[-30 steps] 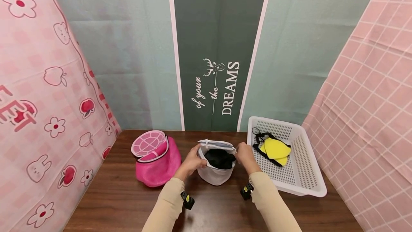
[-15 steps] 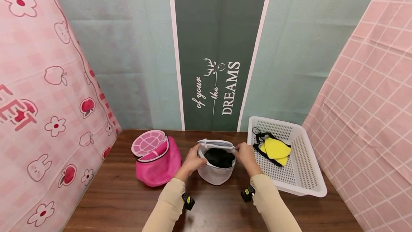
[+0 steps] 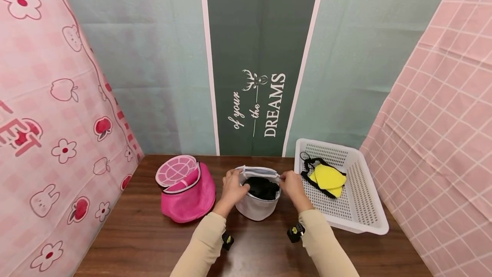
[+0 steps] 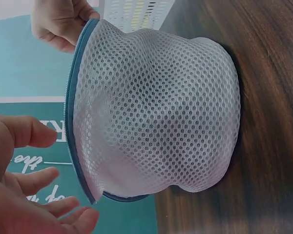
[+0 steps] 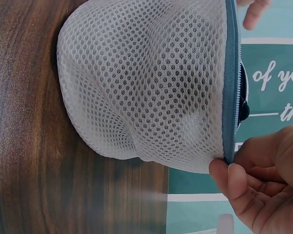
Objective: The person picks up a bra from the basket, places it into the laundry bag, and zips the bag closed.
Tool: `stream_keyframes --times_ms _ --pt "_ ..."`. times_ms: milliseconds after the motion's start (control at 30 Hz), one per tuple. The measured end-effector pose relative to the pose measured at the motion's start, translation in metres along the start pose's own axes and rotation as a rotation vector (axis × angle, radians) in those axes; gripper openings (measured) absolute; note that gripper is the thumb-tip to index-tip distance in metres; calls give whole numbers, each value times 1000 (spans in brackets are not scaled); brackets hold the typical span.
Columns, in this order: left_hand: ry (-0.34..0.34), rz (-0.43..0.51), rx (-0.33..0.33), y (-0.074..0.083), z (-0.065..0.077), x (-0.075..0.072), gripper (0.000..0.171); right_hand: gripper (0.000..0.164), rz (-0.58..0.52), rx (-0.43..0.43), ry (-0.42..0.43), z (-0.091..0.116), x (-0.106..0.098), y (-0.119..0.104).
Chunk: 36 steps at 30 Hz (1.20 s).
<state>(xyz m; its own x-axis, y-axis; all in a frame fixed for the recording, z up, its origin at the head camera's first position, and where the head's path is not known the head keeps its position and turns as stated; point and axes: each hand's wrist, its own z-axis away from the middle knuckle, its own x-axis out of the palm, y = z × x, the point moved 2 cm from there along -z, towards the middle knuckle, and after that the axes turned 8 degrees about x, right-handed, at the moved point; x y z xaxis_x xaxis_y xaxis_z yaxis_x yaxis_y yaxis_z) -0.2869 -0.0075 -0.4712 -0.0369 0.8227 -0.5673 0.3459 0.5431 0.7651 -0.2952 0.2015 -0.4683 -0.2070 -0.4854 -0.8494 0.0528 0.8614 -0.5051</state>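
A white mesh laundry bag (image 3: pixel 256 209) with a grey-blue zip round its rim stands unzipped on the table, its lid folded back behind the opening. Bunched black fabric (image 3: pixel 262 188) lies inside. My right hand (image 3: pixel 293 187) pinches the rim at the right side; thumb and finger meet on the zip edge in the right wrist view. At the left side is my left hand (image 3: pixel 232 189), and in the left wrist view its fingers (image 4: pixel 36 181) are loosely spread beside the zip rim, without gripping it.
Left of the mesh bag sits a pink mesh bag (image 3: pixel 188 200) with its round lid flipped up. A white plastic basket (image 3: pixel 369 187) on the right holds a yellow padded garment (image 3: pixel 329 178) with black straps. A fabric backdrop (image 3: pixel 265 46) hangs behind the wooden table (image 3: pixel 134 225).
My left hand has come off its hold on the left rim and shifted slightly up and inward, fingers loosened. The right hand stays at the right rim.
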Motion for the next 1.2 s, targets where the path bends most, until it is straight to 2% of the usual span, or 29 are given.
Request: stream_keyframes --times_ms 133,333,533,667,900,1100,1200 --pt "26 -28 50 4 -1 0 50 14 -9 -2 7 0 1 1" --pt "6 -117 164 11 -5 3 42 14 -16 -9 26 0 2 2" --pt "-79 -229 225 13 -12 15 32 16 -24 -7 15 0 1 1" --pt "-162 -275 271 15 -15 23 29 15 -28 -9 20 -1 1 1" --pt "-332 -334 253 18 -16 34 24 16 -32 9 6 -1 1 -1" --pt "-386 -352 231 20 -17 39 24 17 -37 22 -13 -1 1 0" --pt "-412 -375 247 21 -18 43 23 17 -53 38 -36 1 0 1"
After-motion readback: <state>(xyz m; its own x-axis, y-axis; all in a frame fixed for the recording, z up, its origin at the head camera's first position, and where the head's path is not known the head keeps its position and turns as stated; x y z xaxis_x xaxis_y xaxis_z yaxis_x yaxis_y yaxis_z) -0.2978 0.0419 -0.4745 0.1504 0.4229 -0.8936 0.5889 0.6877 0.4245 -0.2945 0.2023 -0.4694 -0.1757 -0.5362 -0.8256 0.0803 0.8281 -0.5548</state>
